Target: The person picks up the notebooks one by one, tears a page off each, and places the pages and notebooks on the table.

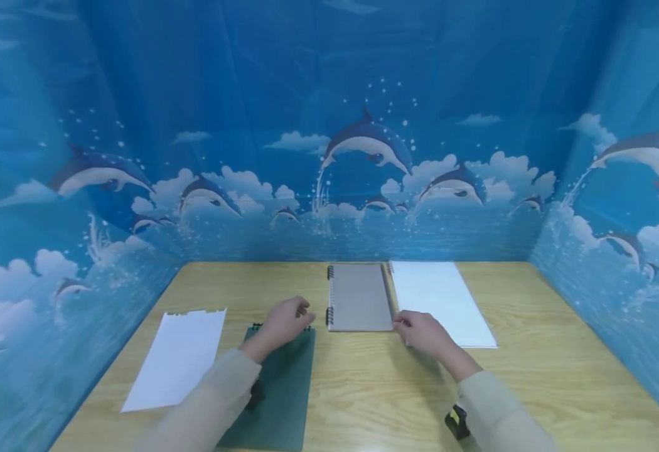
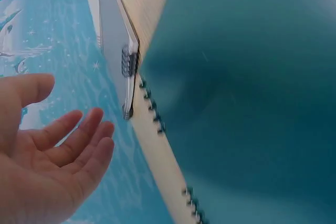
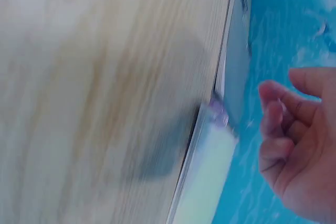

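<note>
My left hand [image 1: 285, 320] hovers over the top edge of a dark green spiral notebook [image 1: 284, 389], its fingers loosely bent and holding nothing. In the left wrist view that hand [image 2: 58, 156] stands apart from the green cover [image 2: 236, 93]. A grey-covered spiral notebook [image 1: 359, 298] lies at the back, its black rings on the left. My right hand [image 1: 422, 333] is at its near right corner, beside an open white-paged notebook [image 1: 439, 301]. In the right wrist view the curled fingers [image 3: 275, 148] of that hand hold nothing visible.
A torn-off lined sheet of paper [image 1: 177, 358] lies on the left of the wooden table [image 1: 375, 389]. Blue dolphin-printed curtains [image 1: 250, 94] enclose the back and both sides.
</note>
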Demonstrator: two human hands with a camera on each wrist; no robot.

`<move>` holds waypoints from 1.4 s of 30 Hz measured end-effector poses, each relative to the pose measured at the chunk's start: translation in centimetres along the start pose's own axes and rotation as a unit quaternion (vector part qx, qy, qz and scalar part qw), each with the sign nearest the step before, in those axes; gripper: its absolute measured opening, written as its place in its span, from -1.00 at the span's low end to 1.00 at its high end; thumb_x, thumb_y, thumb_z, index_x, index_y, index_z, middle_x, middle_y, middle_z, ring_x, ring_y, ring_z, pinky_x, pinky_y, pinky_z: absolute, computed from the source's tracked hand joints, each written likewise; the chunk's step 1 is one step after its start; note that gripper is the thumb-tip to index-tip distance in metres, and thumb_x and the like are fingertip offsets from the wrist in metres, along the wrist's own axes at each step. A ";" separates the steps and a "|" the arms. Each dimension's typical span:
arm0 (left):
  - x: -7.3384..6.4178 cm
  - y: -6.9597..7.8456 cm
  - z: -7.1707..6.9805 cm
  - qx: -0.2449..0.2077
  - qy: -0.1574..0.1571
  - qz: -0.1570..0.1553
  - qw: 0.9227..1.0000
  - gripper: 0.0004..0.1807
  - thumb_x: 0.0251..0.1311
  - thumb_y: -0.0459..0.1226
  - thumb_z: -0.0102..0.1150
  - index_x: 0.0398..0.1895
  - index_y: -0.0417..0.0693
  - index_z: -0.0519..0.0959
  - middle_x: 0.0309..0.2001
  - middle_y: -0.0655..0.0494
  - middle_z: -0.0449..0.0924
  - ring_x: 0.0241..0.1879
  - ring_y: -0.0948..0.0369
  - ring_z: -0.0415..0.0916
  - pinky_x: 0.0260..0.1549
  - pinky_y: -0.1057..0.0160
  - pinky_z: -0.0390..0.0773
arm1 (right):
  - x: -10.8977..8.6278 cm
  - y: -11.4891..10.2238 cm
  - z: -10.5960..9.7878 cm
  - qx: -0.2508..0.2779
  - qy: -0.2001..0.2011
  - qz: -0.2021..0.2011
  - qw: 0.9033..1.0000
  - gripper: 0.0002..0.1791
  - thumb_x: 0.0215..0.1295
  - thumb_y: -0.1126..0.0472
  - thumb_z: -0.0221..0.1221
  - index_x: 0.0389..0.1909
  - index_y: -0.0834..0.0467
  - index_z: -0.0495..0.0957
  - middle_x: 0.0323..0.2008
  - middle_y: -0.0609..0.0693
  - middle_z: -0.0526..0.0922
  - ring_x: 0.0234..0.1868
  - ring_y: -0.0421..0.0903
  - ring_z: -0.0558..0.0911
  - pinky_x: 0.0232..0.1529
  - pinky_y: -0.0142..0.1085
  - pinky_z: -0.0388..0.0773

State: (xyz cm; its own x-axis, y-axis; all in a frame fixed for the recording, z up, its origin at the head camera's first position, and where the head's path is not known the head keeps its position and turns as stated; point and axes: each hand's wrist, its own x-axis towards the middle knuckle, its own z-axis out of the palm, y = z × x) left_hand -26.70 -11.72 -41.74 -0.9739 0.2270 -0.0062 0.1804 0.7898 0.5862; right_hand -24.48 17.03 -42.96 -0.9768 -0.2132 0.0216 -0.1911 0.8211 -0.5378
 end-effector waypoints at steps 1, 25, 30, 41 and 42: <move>0.3 0.2 0.3 -0.020 -0.004 -0.007 1.000 -0.55 0.27 -0.11 0.02 0.10 -0.23 0.42 -0.09 -0.06 0.57 -0.10 0.07 0.52 -0.21 0.10 0.55 | 0.2 0.4 -0.1 0.001 0.003 0.019 1.000 -0.76 0.29 0.15 0.04 -0.21 0.21 0.58 -0.40 -0.03 0.64 -0.44 -0.18 0.51 -0.36 -0.26 0.48; 4.9 2.5 4.7 -0.121 -0.022 -0.178 0.976 -0.75 0.23 -0.19 0.01 -0.47 -0.20 0.42 -0.56 0.07 0.33 -0.54 0.18 0.27 -0.54 0.25 0.32 | 2.4 -0.6 1.6 0.008 -0.014 0.210 0.978 -0.71 0.15 0.12 -0.09 -0.48 0.28 0.45 -0.57 0.09 0.50 -0.56 -0.05 0.46 -0.62 -0.30 0.35; 5.6 2.6 4.9 -0.130 -0.025 -0.200 0.971 -0.64 0.21 -0.21 0.03 -0.73 -0.08 0.32 -0.76 0.17 0.19 -0.72 0.24 0.12 -0.68 0.31 0.15 | 2.9 -1.0 1.5 0.099 0.006 0.240 0.966 -0.68 0.11 0.15 -0.11 -0.32 0.35 0.42 -0.49 0.13 0.49 -0.50 -0.04 0.46 -0.58 -0.34 0.36; 5.6 2.9 5.0 -0.241 -0.024 -0.203 0.949 -0.85 0.05 -0.34 0.18 -0.44 -0.29 0.48 -0.74 0.15 0.19 -0.69 0.23 0.13 -0.60 0.30 0.25 | 3.3 -0.8 2.1 0.145 0.021 0.256 0.955 -0.76 0.04 0.21 -0.11 -0.40 0.32 0.39 -0.61 0.05 0.41 -0.61 -0.09 0.38 -0.65 -0.37 0.30; 5.5 3.1 5.1 -0.256 -0.024 -0.195 0.946 -0.85 0.04 -0.36 0.18 -0.39 -0.31 0.49 -0.69 0.13 0.25 -0.65 0.23 0.17 -0.59 0.30 0.28 | 3.3 -0.9 2.0 0.138 0.020 0.254 0.957 -0.72 0.04 0.21 -0.10 -0.34 0.35 0.41 -0.55 0.09 0.45 -0.56 -0.06 0.42 -0.61 -0.36 0.32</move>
State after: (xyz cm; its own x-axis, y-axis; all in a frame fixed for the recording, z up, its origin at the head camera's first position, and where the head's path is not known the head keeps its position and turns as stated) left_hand -30.85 -5.15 -44.08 -0.9429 0.0112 -0.3330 -0.2941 0.4417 0.8476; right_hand -27.29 14.54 -44.14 -0.9408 0.2016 -0.2724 0.3371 0.6407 -0.6898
